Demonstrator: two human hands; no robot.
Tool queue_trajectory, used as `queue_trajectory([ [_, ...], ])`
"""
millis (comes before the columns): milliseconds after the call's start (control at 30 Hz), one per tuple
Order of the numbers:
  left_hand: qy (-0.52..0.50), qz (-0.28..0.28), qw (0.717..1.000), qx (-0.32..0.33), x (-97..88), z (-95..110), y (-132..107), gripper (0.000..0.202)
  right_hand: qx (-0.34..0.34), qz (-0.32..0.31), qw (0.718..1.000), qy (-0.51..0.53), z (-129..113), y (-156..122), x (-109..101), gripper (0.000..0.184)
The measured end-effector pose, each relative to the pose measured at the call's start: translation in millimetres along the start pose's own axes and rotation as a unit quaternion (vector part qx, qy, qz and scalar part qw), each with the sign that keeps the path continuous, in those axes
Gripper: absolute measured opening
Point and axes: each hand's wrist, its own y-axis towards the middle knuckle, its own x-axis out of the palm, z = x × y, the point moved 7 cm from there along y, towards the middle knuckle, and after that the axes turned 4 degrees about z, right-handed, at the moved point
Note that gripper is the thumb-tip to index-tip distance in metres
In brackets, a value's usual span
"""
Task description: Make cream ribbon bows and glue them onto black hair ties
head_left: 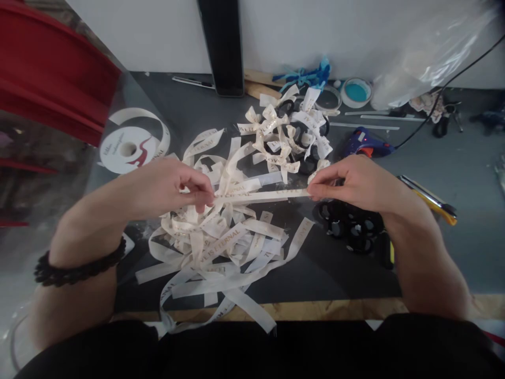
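Observation:
A strip of cream ribbon [263,196] with gold lettering is stretched level between my two hands. My left hand [170,185] pinches its left end, fingers closed; a dark bead bracelet is on that wrist. My right hand [357,181] pinches the right end between thumb and fingers. Below the strip lies a loose heap of cut ribbon pieces [221,247] on the dark mat [339,268]. Behind the strip sits a pile of finished cream bows [284,134].
A ribbon spool [127,147] lies at the left by a red object [47,68]. A blue glue gun [365,143] with a black cable, a yellow cutter [432,199], black rings [349,223], a blue-lidded tin [355,91], blue ribbon [311,75] and a plastic bag [430,47] are around.

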Motion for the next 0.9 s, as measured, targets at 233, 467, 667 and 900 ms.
queue_trajectory([
  [233, 0.108, -0.015, 0.994, -0.025, -1.2, -15.8, 2.6, 0.029, 0.004, -0.009, 1.000, -0.025, 1.7, 0.6, 1.7, 0.027],
  [467, 0.159, 0.081, 0.978, 0.110, 27.4, 6.9, -1.8, 0.053, -0.060, 0.002, 0.993, -0.097, -24.6, -9.1, 19.0, 0.022],
  [667, 0.019, 0.137, 0.959, 0.248, 65.9, 80.3, -7.8, 0.033, -0.107, -0.003, 0.988, -0.112, -61.6, -31.7, 36.7, 0.024],
  [900, -0.068, 0.138, 0.976, 0.157, 64.8, 72.9, -1.1, 0.013, -0.121, 0.010, 0.988, -0.098, -58.6, -25.3, 34.1, 0.023],
])
